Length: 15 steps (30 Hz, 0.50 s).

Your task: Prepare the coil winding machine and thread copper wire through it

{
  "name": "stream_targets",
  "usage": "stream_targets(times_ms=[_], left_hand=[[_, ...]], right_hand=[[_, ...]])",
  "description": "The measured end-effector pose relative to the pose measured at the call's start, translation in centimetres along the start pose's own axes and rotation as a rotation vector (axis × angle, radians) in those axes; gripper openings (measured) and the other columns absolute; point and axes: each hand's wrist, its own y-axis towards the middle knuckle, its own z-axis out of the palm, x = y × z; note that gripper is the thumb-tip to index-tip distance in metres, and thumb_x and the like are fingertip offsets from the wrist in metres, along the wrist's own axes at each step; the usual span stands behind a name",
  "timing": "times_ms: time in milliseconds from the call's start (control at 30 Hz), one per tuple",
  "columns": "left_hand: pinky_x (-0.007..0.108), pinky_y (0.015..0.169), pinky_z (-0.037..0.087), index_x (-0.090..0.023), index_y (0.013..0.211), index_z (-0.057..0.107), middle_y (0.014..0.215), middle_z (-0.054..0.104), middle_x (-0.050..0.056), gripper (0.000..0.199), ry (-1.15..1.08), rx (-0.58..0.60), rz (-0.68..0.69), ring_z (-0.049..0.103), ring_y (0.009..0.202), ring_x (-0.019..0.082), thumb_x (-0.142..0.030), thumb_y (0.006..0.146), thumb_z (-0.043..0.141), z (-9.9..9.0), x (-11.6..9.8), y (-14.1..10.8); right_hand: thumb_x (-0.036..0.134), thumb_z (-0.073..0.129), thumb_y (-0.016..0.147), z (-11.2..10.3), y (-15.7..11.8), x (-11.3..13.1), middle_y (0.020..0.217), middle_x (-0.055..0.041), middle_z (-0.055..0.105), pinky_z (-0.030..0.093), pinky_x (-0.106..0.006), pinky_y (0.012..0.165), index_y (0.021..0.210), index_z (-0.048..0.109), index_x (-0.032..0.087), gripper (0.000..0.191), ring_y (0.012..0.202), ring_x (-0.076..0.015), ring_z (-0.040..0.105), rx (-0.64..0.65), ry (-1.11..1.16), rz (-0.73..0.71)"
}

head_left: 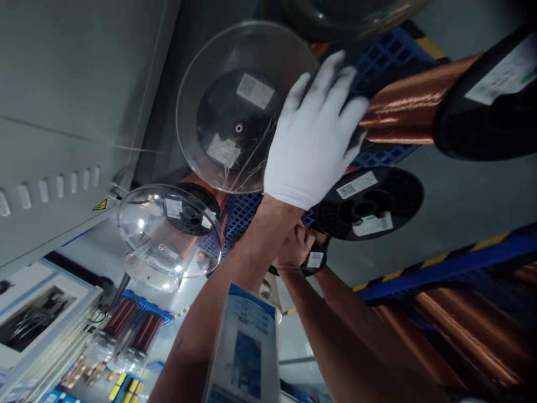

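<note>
My left hand [314,143], in a white glove, is stretched out over the spools with its fingers spread. It is beside a clear round cover [188,112] over a black spool end [255,131], and near a copper wire spool [406,106]. Below it, partly behind my left forearm, is my bare right hand [296,246] with bent fingers. That hand is against or close to a small black spool [315,259]; what it grips is hidden. A larger black spool flange [369,201] with labels is just above. A second forearm [335,285] shows alongside; whose it is, I cannot tell.
Blue plastic grid [245,212] shows beneath the spools. Another clear cover [138,246] is at lower left, by a grey cabinet [75,112]. A badge [247,347] hangs in front of me. More copper spools [470,330] are on a blue rack [440,268] at right.
</note>
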Motion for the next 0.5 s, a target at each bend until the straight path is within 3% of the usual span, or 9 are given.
stream_targets(times_ms=[67, 300, 500], left_hand=[[0.053, 0.142, 0.015, -0.019, 0.136, 0.075, 0.167, 0.055, 0.008, 0.044, 0.014, 0.059, 0.051, 0.027, 0.171, 0.031, -0.042, 0.105, 0.054, 0.07, 0.66, 0.11], [0.058, 0.14, 0.006, -0.016, 0.13, 0.073, 0.161, 0.058, 0.011, 0.047, -0.041, 0.038, 0.015, 0.025, 0.171, 0.032, -0.05, 0.105, 0.053, 0.63, 0.4, -0.16], [0.063, 0.14, 0.016, -0.017, 0.122, 0.076, 0.147, 0.068, 0.016, 0.046, -0.072, 0.027, 0.041, 0.032, 0.166, 0.037, -0.057, 0.099, 0.068, -0.02, 1.15, 0.1]], right_hand=[[0.031, 0.062, 0.086, 0.14, -0.21, -0.22, 0.107, -0.0169, 0.072, 0.038, -0.052, 0.089, 0.101, 0.08, 0.025, 0.024, 0.102, -0.0368, 0.055, -0.04, -0.021, 0.009], [0.035, 0.063, 0.085, 0.65, -0.55, -0.03, 0.097, -0.0159, 0.072, 0.038, -0.051, 0.085, 0.096, 0.08, 0.026, 0.022, 0.096, -0.0362, 0.055, -0.064, -0.037, 0.027], [0.039, 0.068, 0.086, 0.49, -0.41, 0.56, 0.104, -0.0148, 0.072, 0.036, -0.046, 0.082, 0.102, 0.08, 0.026, 0.024, 0.098, -0.034, 0.054, 0.001, -0.007, 0.034]])
